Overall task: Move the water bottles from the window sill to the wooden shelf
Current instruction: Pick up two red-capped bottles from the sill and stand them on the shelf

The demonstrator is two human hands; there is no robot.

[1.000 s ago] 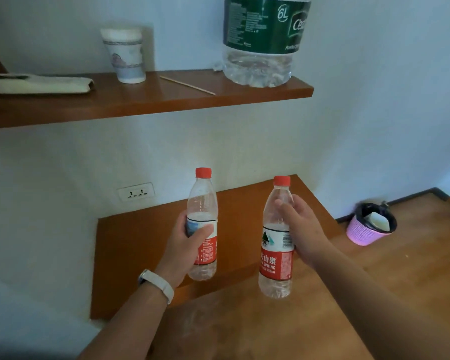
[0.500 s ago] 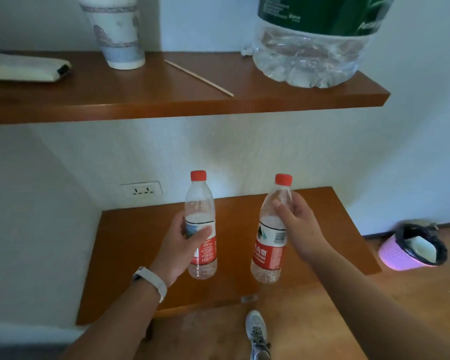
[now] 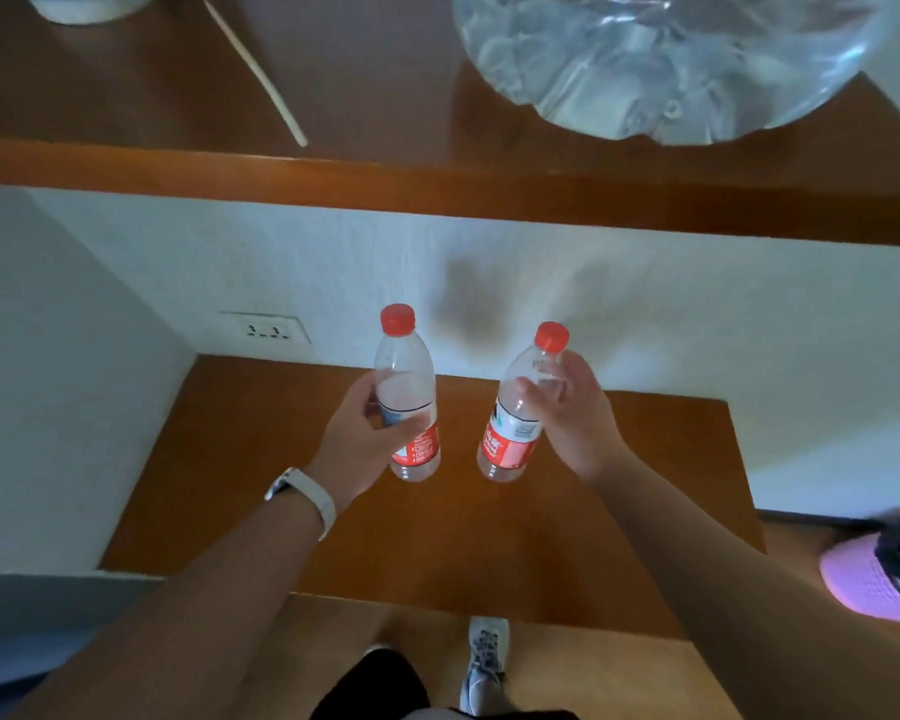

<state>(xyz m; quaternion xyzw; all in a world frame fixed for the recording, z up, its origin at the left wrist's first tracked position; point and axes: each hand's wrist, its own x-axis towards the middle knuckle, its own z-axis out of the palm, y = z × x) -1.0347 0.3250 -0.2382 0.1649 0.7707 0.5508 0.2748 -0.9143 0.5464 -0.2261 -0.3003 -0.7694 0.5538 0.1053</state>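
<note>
I hold two clear water bottles with red caps and red labels, both in the air over a low wooden surface. My left hand grips the left water bottle around its middle, nearly upright. My right hand grips the right water bottle near its shoulder, and it tilts with the cap to the right. The upper wooden shelf runs across the top of the view, above both bottles.
On the upper shelf stand a very large clear water jug, a thin wooden stick and the base of a paper cup. A wall socket sits below. A pink bin is at right. My shoe shows below.
The view has closed in on the shelves, so the upper shelf and jug loom larger. Both bottles stay gripped; the right one has tilted further.
</note>
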